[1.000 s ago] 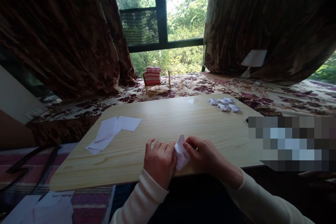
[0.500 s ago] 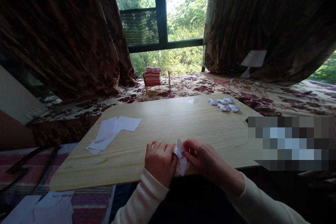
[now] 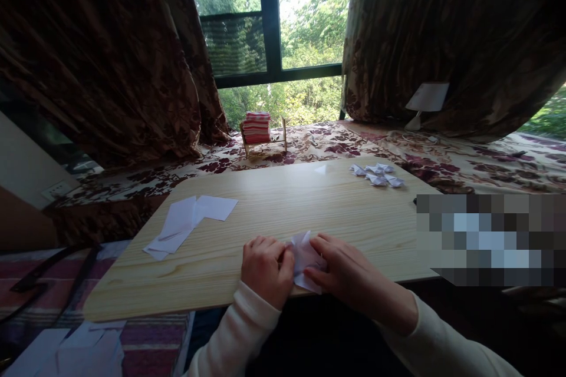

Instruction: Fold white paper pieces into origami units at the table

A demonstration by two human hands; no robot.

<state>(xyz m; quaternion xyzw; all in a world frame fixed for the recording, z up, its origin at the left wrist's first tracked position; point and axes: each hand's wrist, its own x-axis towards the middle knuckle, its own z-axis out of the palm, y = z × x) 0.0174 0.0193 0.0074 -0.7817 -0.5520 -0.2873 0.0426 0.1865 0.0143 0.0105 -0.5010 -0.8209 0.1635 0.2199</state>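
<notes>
A pale table (image 3: 274,206) carries white sheets (image 3: 180,221) at the left and folded papers (image 3: 377,179) at the right.

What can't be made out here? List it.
Head view: part of the folded paper, covered by the right hand.
Head view: whatever the pixel patch covers.
Head view: sheets at lower left, cut off by the bottom edge.
Head view: folds of the paper shapes, too small.
</notes>
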